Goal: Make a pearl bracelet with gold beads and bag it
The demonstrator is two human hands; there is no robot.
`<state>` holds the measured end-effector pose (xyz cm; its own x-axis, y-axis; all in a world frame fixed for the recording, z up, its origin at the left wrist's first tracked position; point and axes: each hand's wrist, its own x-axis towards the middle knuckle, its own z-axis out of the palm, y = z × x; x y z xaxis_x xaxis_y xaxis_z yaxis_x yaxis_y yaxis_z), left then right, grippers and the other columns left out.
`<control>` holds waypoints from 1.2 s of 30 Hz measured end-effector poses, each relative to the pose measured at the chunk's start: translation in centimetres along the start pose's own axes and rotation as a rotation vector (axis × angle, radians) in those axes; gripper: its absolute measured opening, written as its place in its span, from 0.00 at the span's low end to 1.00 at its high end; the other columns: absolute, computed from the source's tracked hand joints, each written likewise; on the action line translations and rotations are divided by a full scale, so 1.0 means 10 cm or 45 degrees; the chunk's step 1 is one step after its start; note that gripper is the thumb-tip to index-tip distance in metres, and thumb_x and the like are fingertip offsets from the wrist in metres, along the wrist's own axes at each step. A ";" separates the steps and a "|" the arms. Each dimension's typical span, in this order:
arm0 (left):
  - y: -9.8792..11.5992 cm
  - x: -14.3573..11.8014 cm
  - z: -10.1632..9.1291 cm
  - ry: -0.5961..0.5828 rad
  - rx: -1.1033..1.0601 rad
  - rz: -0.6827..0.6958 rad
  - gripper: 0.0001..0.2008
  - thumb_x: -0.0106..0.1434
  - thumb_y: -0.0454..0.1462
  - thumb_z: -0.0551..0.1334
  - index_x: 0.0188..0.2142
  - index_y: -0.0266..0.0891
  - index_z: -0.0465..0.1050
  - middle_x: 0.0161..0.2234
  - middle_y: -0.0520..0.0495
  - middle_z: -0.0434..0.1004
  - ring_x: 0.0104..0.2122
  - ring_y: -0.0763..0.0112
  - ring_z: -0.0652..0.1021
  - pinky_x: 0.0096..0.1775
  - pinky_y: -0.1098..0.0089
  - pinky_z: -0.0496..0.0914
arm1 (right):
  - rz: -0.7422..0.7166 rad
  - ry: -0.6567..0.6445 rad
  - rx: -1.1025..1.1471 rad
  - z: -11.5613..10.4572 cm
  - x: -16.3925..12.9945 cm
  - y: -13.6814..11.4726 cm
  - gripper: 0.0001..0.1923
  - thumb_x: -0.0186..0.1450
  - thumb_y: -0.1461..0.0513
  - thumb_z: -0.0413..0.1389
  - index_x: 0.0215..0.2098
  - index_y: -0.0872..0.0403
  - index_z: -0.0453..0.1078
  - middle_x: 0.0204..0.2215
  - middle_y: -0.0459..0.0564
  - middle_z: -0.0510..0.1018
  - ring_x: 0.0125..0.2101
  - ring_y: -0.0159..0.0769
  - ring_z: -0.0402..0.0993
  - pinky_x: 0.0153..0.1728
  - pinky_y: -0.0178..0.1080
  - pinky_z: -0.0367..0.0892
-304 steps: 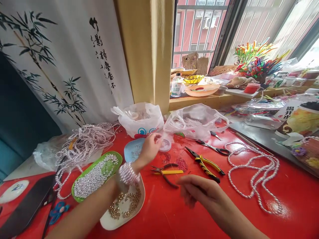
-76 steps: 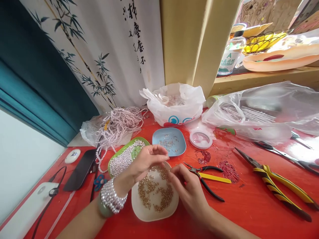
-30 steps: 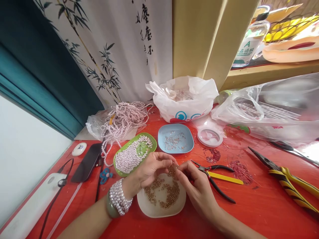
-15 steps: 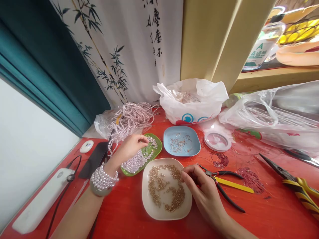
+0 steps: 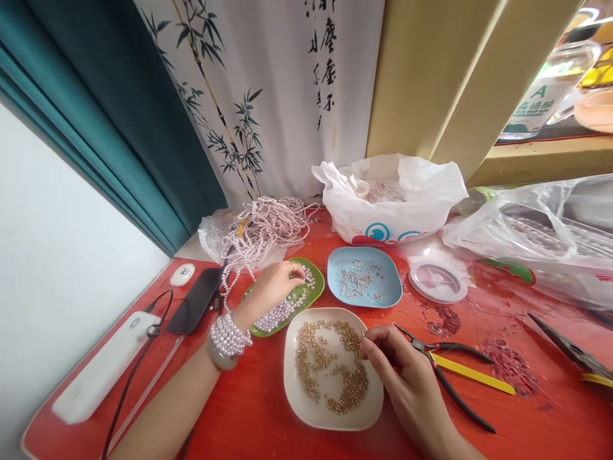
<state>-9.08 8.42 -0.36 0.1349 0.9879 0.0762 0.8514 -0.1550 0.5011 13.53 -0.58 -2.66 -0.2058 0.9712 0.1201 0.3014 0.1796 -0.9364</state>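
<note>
The person's left hand (image 5: 272, 287) is reaching into the green dish (image 5: 313, 287) of pearl beads (image 5: 280, 313), fingers curled, grip unclear. The right hand (image 5: 407, 377) is pinching something too small to make out at the white dish (image 5: 330, 418) of gold beads (image 5: 335, 370). No finished piece is showing on the red surface (image 5: 527, 421).

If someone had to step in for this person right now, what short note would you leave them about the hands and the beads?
Left hand: over the green dish of pearl beads, fingertips pinched down among them; whether a bead is gripped cannot be seen.
Right hand: at the right rim of the white dish of gold beads, fingers pinched; anything held is too small to see.
Nearby: blue dish of small metal pins, red-handled pliers lying beside the right hand, pile of pearl strands behind the green dish.
Done: no finished piece shows on the table.
Left: both dishes hold many loose beads.
</note>
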 end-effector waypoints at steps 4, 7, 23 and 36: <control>-0.05 0.01 0.09 0.044 0.001 -0.017 0.05 0.54 0.36 0.59 0.31 0.41 0.73 0.36 0.49 0.76 0.37 0.65 0.74 0.42 0.65 0.65 | -0.010 -0.013 -0.015 0.00 0.00 0.00 0.12 0.64 0.56 0.45 0.27 0.53 0.60 0.20 0.45 0.67 0.22 0.32 0.65 0.23 0.33 0.61; -0.05 0.01 0.07 0.032 -0.023 -0.019 0.05 0.54 0.36 0.59 0.29 0.40 0.73 0.35 0.48 0.76 0.36 0.65 0.74 0.42 0.64 0.66 | -0.010 -0.018 -0.008 0.00 0.00 -0.01 0.11 0.64 0.57 0.45 0.27 0.53 0.60 0.20 0.45 0.68 0.23 0.32 0.65 0.23 0.33 0.61; 0.61 -0.29 0.13 -0.538 -1.381 -0.319 0.08 0.46 0.35 0.68 0.27 0.34 0.75 0.27 0.48 0.74 0.25 0.78 0.70 0.25 0.76 0.63 | -0.004 0.030 0.072 -0.04 -0.01 -0.10 0.10 0.61 0.61 0.46 0.22 0.53 0.60 0.17 0.43 0.65 0.18 0.29 0.60 0.20 0.31 0.58; 0.65 -0.32 0.20 -0.565 -1.410 -0.332 0.06 0.44 0.34 0.68 0.25 0.35 0.75 0.25 0.50 0.74 0.24 0.78 0.71 0.25 0.76 0.65 | -0.012 0.013 0.068 -0.03 0.00 -0.09 0.09 0.60 0.63 0.47 0.22 0.54 0.59 0.16 0.42 0.64 0.18 0.28 0.58 0.19 0.30 0.57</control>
<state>-3.01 4.23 0.90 0.3699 0.8689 -0.3288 0.0160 0.3480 0.9374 13.50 -0.68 -1.69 -0.1988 0.9711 0.1319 0.2497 0.1803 -0.9514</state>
